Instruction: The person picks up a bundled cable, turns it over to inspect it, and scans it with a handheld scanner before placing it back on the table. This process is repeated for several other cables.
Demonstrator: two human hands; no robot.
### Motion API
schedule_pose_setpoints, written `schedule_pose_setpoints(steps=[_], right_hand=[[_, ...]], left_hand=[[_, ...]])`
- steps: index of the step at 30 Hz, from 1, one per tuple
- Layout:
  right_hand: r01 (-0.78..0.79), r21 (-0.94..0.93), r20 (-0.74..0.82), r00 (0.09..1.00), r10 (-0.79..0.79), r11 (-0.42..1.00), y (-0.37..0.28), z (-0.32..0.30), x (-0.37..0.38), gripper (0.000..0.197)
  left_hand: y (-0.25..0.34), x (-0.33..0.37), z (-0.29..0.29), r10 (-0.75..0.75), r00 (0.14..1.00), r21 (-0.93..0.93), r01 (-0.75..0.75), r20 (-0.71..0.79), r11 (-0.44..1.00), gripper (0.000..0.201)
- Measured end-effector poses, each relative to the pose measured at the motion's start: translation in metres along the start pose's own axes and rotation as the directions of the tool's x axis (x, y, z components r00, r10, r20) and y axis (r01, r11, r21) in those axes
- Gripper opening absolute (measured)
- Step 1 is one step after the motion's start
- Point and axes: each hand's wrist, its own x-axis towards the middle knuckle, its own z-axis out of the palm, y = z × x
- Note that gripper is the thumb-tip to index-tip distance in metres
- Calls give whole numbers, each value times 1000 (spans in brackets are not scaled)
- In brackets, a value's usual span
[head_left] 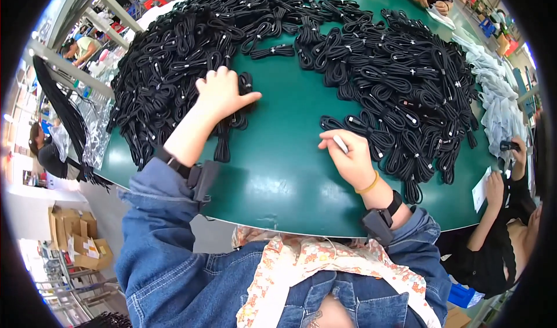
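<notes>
Many coiled black cable bundles lie in a big left heap [168,67] and a big right heap [406,90] on a green table. My left hand [222,93] is over the inner edge of the left heap, its thumb stretched out to the right and its fingers apart. Cable bundles partly show beneath and beside it; I see nothing held in it. My right hand [353,160] hovers near the right heap's lower left edge, fingers curled. A small white stick-like piece [340,144] is tucked between its fingers. The nearest cable bundle [362,125] lies just beyond that hand.
Green tabletop [278,136] shows between the heaps. Clear plastic bags [493,90] line the right edge. Loose black cables [58,102] hang at the left. Co-workers' hands are at the far side and right, one beside a white sheet [480,191]. Cardboard boxes [78,235] stand lower left.
</notes>
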Motion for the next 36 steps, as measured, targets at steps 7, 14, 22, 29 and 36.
schedule_pose_setpoints(steps=[7,14,22,29,36], right_hand=[[-33,41,-40,999,35,999,-1,0,-3,14],[-35,127,-153,987,55,991,-10,-22,-2,19],[75,245,-65,996,-61,967,-37,-40,0,47],[53,248,-59,997,-40,967,-41,-37,-9,56],[41,335,-79,997,-15,941,-37,-30,-11,55]], left_hand=[[20,4,21,12,996,74,-6,-89,997,39],[24,-20,-9,84,921,-419,-252,-380,872,21],[74,-84,-10,230,674,-610,-736,-702,294,27],[85,-90,10,39,812,-737,-507,-582,-448,44],[75,-91,14,76,805,-723,-482,-589,-495,51]])
